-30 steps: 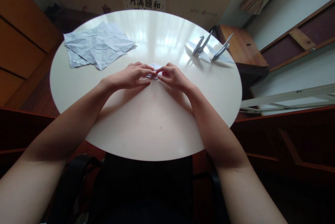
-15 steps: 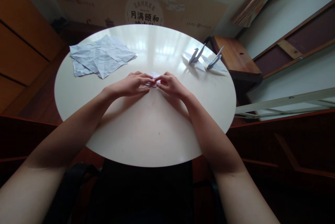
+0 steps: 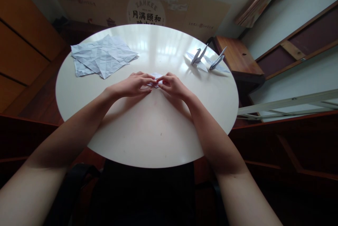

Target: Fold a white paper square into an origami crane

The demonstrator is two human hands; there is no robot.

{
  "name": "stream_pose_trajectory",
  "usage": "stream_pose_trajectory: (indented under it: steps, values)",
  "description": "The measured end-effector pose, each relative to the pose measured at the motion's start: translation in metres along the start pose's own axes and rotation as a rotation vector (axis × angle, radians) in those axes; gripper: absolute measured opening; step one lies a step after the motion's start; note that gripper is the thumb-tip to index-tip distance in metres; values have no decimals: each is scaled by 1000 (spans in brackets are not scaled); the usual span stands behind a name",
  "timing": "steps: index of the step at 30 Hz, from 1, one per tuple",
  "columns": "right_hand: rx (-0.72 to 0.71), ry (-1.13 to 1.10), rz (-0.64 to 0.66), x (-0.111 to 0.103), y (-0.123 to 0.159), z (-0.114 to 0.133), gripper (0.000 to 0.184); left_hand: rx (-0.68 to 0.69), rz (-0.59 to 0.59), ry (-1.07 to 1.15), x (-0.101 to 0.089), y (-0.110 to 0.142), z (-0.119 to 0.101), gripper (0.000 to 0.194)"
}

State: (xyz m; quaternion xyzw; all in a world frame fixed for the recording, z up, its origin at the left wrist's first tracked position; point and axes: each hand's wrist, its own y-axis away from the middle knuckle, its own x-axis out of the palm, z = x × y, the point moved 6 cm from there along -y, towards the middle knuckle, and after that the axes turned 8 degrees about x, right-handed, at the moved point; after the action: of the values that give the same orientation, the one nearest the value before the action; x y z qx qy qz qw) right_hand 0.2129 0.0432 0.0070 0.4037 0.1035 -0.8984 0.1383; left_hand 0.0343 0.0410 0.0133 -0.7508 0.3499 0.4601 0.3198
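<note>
A small piece of folded white paper [image 3: 155, 75] lies at the middle of the table, mostly covered by my fingers. My left hand [image 3: 137, 84] reaches in from the left, its fingertips closed on the paper's left side. From the right, my right hand [image 3: 171, 84] pinches the other side, thumb and forefinger bent toward each other. The fingertips of both hands almost meet over the paper. Its exact folded shape is hidden.
Creased sheets of paper [image 3: 104, 56] lie overlapping on the white oval table [image 3: 148, 130] at the far left. Two folded paper cranes, a nearer-left crane [image 3: 196, 58] and a right crane [image 3: 218, 62], stand at the far right. Beyond them is a wooden stool-like surface [image 3: 235, 56].
Both hands keep nearly the same pose on the folded paper. The whole view has shifted very slightly; nothing else has visibly moved.
</note>
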Motion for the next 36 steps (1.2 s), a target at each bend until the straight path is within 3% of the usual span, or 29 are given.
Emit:
stream_pose_trajectory:
  steps: [36]
  values:
    - [-39, -17, -20, 1, -3, -4, 23, 20, 18, -13, 0, -1, -1, 45]
